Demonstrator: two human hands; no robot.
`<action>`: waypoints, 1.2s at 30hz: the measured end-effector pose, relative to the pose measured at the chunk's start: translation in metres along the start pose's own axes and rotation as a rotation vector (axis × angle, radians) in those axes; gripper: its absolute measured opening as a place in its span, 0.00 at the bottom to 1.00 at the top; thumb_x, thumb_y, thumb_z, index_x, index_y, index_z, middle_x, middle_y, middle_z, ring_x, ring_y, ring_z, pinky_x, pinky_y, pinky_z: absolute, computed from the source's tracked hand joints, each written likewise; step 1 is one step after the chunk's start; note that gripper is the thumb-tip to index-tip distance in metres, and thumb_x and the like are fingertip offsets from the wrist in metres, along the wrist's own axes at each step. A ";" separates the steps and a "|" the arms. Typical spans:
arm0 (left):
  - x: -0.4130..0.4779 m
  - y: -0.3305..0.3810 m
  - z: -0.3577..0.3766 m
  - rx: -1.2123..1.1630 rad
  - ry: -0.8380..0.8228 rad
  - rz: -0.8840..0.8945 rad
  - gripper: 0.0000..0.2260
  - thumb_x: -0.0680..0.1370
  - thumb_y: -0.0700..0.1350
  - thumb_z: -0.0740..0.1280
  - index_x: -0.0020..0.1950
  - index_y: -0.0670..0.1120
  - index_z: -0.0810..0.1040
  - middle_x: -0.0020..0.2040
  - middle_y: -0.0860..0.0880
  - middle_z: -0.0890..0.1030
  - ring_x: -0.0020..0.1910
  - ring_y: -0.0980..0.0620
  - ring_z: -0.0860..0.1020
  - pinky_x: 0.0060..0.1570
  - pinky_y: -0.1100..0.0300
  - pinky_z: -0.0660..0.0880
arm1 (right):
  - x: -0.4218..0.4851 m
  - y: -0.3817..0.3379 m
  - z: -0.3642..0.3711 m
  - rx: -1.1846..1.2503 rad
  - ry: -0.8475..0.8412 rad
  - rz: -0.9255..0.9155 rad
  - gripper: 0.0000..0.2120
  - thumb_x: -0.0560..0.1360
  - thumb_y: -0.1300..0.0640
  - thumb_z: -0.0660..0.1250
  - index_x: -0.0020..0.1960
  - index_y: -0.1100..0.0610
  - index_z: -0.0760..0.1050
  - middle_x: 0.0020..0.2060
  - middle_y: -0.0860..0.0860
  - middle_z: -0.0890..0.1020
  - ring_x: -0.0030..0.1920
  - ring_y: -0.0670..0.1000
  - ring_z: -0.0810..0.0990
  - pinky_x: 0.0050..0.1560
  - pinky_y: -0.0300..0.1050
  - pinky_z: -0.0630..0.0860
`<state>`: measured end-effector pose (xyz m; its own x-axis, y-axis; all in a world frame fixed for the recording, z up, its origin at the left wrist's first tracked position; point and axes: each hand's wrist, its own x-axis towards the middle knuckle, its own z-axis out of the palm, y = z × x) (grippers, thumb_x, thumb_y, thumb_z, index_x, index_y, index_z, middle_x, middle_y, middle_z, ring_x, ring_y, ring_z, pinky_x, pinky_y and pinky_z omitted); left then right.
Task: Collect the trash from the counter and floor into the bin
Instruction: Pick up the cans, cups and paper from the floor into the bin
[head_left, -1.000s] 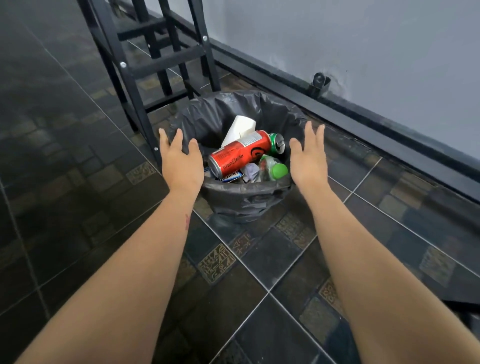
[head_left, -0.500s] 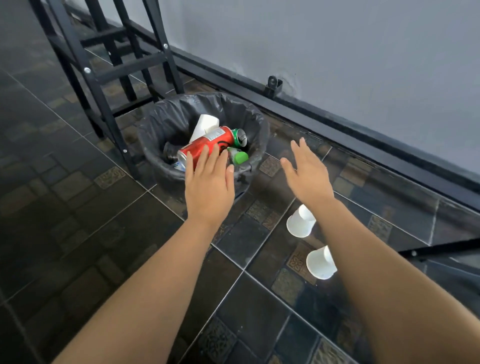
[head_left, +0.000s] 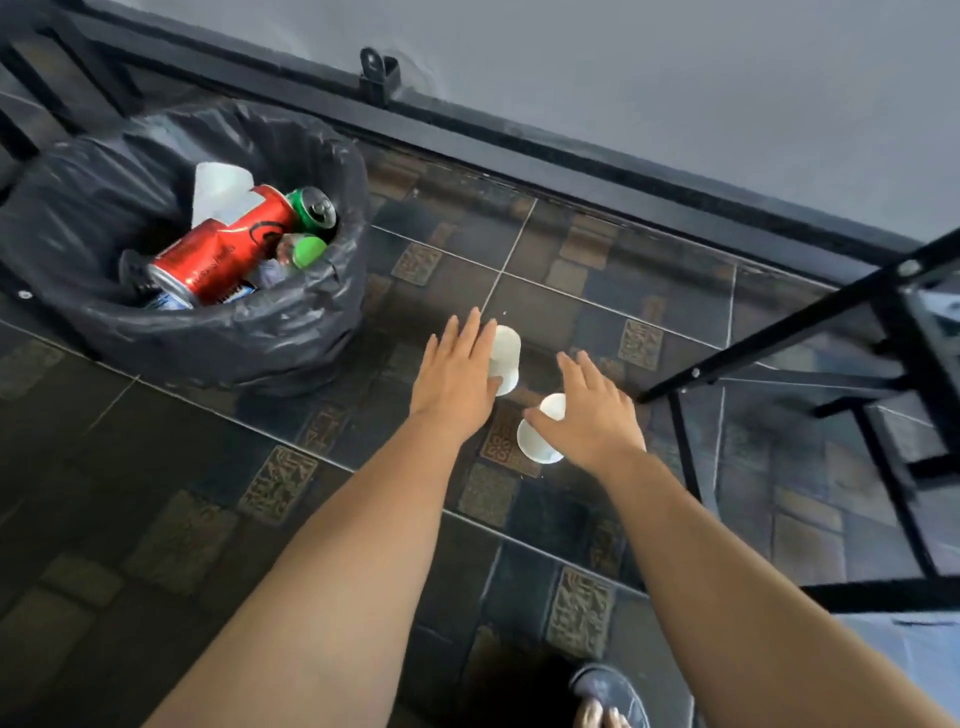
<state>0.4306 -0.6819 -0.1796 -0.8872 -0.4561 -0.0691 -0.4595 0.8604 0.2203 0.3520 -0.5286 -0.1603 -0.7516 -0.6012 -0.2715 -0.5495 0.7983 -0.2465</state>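
On the floor beside the bin (head_left: 311, 332), head view: far cup (head_left: 506, 353) and near cup (head_left: 540, 447) lie uncollected. Left hand (head_left: 457, 374) and right hand (head_left: 597, 415) over them, each grip wide, holding nothing. Bin holds red can (head_left: 223, 254) and other litter; counter unseen.

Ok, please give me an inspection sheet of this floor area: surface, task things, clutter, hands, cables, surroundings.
Surface: dark tiled floor, some tiles patterned.
Job's things: bin lined with a black bag, holding a red can, a green can and a green-capped bottle; two white cups lying on the floor beside it, far cup and near cup.
Clutter: nothing seen.
Grippers: left hand open, over the far cup; right hand open, over the near cup; contact cannot be told.
Cables: nothing seen.
Surroundings: grey wall, black baseboard, black metal frame, slippered foot.
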 end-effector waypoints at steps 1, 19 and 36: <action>0.006 0.001 0.004 -0.022 -0.045 -0.013 0.31 0.81 0.48 0.62 0.80 0.49 0.49 0.81 0.49 0.45 0.78 0.44 0.46 0.76 0.48 0.48 | -0.003 0.005 0.005 0.002 -0.051 0.016 0.41 0.74 0.37 0.63 0.79 0.49 0.49 0.79 0.52 0.50 0.77 0.56 0.55 0.74 0.56 0.55; 0.027 -0.006 -0.012 -0.214 0.113 -0.147 0.24 0.77 0.43 0.69 0.70 0.51 0.63 0.64 0.43 0.67 0.56 0.41 0.74 0.45 0.50 0.73 | 0.028 -0.002 -0.012 0.295 0.073 0.085 0.31 0.75 0.48 0.68 0.73 0.50 0.58 0.68 0.54 0.71 0.64 0.60 0.73 0.60 0.54 0.70; -0.020 -0.066 -0.161 -0.374 0.895 -0.165 0.22 0.74 0.39 0.72 0.65 0.41 0.68 0.72 0.40 0.69 0.67 0.40 0.71 0.62 0.50 0.73 | 0.049 -0.163 -0.118 0.817 0.656 -0.147 0.26 0.73 0.49 0.67 0.67 0.55 0.65 0.62 0.50 0.73 0.55 0.50 0.75 0.51 0.44 0.70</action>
<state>0.4850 -0.7662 -0.0360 -0.3832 -0.7006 0.6019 -0.3955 0.7134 0.5786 0.3614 -0.6844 -0.0234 -0.8818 -0.3578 0.3072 -0.4215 0.3058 -0.8537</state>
